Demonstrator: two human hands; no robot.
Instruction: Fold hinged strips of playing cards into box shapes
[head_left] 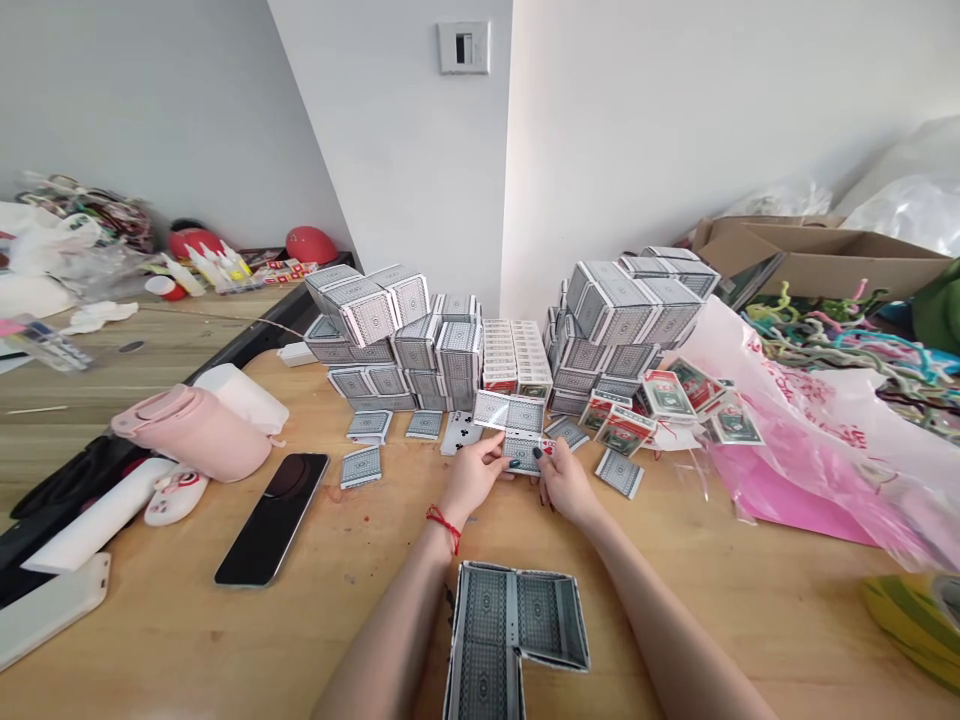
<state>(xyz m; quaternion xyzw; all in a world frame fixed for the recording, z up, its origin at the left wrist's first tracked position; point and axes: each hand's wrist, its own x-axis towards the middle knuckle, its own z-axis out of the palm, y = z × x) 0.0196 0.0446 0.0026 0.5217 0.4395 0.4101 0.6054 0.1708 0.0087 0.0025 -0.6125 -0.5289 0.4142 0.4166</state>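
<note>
Near the middle of the table, my left hand (474,478) pinches the lower left side of a small piece made of joined playing cards (510,412). From the other side, my right hand (568,482) grips its lower right corner, where a red-heart card face (548,447) shows. The patterned card backs face me. Closer to me, between my forearms, lies an L-shaped open tray built from cards (486,630). Behind my hands, two rows of stacked card boxes (517,350) stand between tall card-block stacks on the left (375,320) and right (622,310).
Loose card piles (362,467) lie left of my hands, and boxed decks (626,428) lie to the right. A phone (271,520) and a pink bottle (199,435) are on the left. Pink plastic bags (795,470) and yellow tape (911,625) occupy the right.
</note>
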